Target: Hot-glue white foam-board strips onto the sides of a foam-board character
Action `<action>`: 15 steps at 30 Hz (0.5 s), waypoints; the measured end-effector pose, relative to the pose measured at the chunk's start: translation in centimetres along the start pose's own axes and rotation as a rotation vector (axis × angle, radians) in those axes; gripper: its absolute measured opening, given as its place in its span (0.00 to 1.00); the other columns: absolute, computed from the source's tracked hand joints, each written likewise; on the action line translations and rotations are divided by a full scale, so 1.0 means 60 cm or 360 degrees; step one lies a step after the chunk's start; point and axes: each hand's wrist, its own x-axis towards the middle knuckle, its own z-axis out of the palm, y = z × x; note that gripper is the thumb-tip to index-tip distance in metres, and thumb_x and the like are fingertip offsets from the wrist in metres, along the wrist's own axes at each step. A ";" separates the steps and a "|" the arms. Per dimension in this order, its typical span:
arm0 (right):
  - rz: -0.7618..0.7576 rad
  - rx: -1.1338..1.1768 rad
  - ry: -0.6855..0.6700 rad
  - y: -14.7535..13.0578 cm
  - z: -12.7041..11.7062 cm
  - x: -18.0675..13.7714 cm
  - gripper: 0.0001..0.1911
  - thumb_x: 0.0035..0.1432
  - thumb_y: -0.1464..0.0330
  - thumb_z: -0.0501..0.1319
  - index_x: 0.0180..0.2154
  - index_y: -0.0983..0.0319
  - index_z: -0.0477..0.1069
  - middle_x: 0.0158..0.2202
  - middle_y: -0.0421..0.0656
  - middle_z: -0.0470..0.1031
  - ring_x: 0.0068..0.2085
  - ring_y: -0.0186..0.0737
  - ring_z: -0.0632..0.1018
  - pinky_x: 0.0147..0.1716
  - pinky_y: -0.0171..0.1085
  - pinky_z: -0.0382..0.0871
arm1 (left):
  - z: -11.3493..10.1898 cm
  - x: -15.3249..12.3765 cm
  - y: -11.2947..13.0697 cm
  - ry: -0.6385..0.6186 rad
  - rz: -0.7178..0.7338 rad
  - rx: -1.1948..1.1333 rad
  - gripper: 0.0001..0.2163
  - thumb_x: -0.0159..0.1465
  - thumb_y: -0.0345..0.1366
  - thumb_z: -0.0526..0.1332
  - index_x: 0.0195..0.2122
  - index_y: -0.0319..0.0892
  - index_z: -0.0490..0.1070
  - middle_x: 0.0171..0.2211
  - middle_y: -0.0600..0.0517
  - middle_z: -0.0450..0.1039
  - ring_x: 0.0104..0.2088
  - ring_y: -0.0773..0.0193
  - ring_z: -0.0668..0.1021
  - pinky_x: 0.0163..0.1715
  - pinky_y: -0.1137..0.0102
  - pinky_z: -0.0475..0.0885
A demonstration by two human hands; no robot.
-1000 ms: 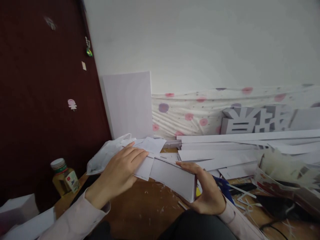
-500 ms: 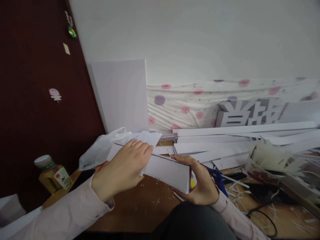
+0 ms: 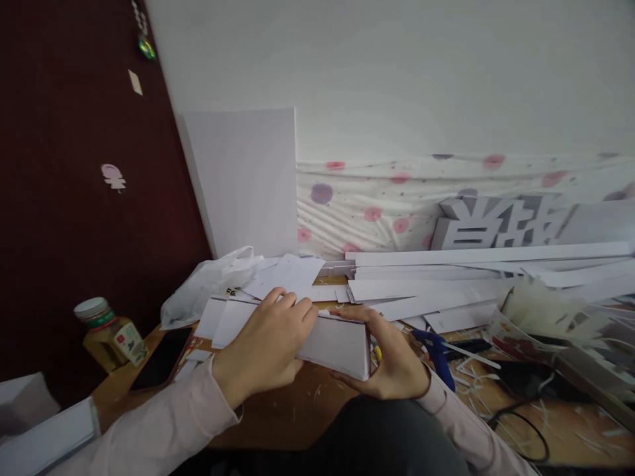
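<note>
While a pale wall (image 3: 387, 73) fills the background, a dark red-brown door (image 3: 74, 119) takes up the left side, and a wooden desk (image 3: 282, 406) spreads below, strewn with white scraps (image 3: 546, 418). A spotted cloth (image 3: 367, 215) covers the lower wall, and a tall white board (image 3: 245, 178) stands upright just left of it. Long white strips (image 3: 446, 289) lie stacked along the back of the desk at right, with white block characters (image 3: 469, 233) standing behind them. A plastic bag (image 3: 201, 294) sits near the foot of the board.

Above the front of the desk is a narrow white piece (image 3: 337, 347), tilted down toward the right. The right hand (image 3: 394, 354) has its grip around the right end, fingers on the upper edge and thumb beneath, pinching the piece between them. The left hand (image 3: 270, 344) curls over the piece farther left; its fingertips are partly hidden, so I cannot tell whether that grip is pressed together.

Off to the right stands a white tub (image 3: 508, 332). A bottle (image 3: 113, 340) with a white cap stands by the desk's left edge, near a dark phone (image 3: 163, 358). A blue glue gun (image 3: 440, 362) lies near the right hand, and a pink cutout (image 3: 113, 177) is stuck to the door.
</note>
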 end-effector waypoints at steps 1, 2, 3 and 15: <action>0.0000 -0.0001 -0.0004 0.000 0.001 0.000 0.40 0.48 0.64 0.74 0.60 0.59 0.60 0.52 0.50 0.76 0.53 0.46 0.79 0.52 0.37 0.74 | -0.001 -0.002 -0.001 0.0012 0.0004 0.0008 0.12 0.56 0.33 0.64 0.42 0.39 0.71 0.39 0.47 0.74 0.40 0.51 0.74 0.47 0.55 0.69; 0.0002 0.0002 -0.0005 -0.001 0.002 0.000 0.40 0.48 0.64 0.74 0.60 0.59 0.60 0.52 0.50 0.76 0.53 0.46 0.79 0.52 0.38 0.74 | -0.002 -0.004 -0.002 0.0020 0.0004 0.0012 0.13 0.56 0.33 0.64 0.42 0.39 0.71 0.39 0.47 0.74 0.40 0.51 0.73 0.46 0.55 0.69; 0.0009 0.0010 -0.0012 -0.001 0.002 0.001 0.40 0.48 0.64 0.74 0.60 0.59 0.60 0.53 0.50 0.76 0.53 0.46 0.79 0.52 0.38 0.74 | -0.002 -0.005 -0.003 0.0025 0.0002 0.0012 0.13 0.56 0.34 0.64 0.43 0.39 0.71 0.39 0.47 0.74 0.40 0.51 0.73 0.45 0.55 0.69; 0.0077 0.0060 -0.0112 -0.001 -0.001 0.004 0.39 0.49 0.61 0.73 0.59 0.57 0.60 0.53 0.49 0.77 0.51 0.49 0.81 0.46 0.40 0.76 | -0.002 -0.012 0.004 -0.0105 -0.0117 -0.0025 0.10 0.55 0.32 0.63 0.39 0.40 0.70 0.39 0.46 0.73 0.39 0.51 0.74 0.37 0.56 0.71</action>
